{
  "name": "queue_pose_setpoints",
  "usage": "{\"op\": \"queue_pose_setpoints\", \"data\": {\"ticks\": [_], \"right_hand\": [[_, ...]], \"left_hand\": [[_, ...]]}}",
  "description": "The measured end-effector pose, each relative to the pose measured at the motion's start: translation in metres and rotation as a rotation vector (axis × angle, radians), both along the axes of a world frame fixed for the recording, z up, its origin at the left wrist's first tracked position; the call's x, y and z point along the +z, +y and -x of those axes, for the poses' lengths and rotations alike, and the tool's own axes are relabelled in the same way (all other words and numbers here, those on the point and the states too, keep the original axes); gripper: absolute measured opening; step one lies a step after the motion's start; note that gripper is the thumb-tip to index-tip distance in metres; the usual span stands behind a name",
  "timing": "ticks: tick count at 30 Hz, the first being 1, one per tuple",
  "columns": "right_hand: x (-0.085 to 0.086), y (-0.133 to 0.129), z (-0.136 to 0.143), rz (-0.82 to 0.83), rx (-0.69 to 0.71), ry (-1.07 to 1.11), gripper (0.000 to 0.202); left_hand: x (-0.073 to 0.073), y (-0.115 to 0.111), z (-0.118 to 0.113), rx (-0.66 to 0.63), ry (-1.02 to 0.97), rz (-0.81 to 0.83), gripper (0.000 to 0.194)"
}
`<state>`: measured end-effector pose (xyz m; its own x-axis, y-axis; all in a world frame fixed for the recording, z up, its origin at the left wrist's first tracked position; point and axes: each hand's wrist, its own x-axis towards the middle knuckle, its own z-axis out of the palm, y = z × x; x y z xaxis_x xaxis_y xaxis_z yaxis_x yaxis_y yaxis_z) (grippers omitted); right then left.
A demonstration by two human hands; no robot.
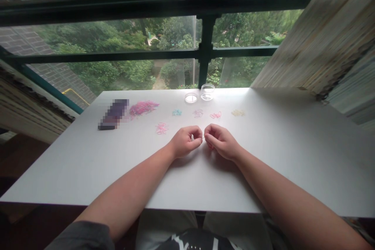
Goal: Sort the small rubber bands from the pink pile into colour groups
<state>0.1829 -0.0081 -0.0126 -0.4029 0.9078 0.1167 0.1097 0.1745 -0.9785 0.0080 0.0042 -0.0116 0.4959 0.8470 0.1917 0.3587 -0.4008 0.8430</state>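
Over the middle of the white table, my left hand (188, 140) and my right hand (219, 140) meet almost fingertip to fingertip. Both are closed in a pinch. A thin pale strand, seemingly a small rubber band (203, 138), spans the narrow gap between them; most of it is hidden by the fingers. Beyond my hands lie little groups of small loops like rubber bands: light blue (177, 113), pale purple (198, 113), pink (216, 115) and cream (238, 113). Another pink group (161, 128) rests left of my left hand.
A larger mixed pink and purple heap (143, 108) lies at the back left, beside a blurred-out dark object (114, 114). A clear round container (208, 92) and its lid (191, 98) stand near the table's (293, 156) far edge, before the window. A curtain (307, 35) hangs at right.
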Motion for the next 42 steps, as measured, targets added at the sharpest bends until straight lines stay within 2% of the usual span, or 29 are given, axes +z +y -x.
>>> {"op": "queue_pose_setpoints", "data": {"ticks": [6,14,30,42], "right_hand": [[-0.0005,0.0015,-0.0001,0.048,-0.028,0.058,0.012],[-0.0011,0.0023,-0.0004,-0.034,-0.061,-0.046,0.013],[-0.0025,0.0016,-0.0042,-0.133,-0.081,-0.212,0.011],[-0.0027,0.0008,-0.0035,-0.097,-0.072,-0.157,0.012]], "left_hand": [[-0.0008,0.0001,0.0002,0.014,0.000,-0.005,0.009],[0.0007,-0.0003,-0.0004,0.063,-0.017,-0.031,0.017],[-0.0005,0.0011,0.0001,0.104,-0.025,-0.064,0.015],[0.0010,0.0004,-0.0003,0.115,-0.010,-0.057,0.014]]}}
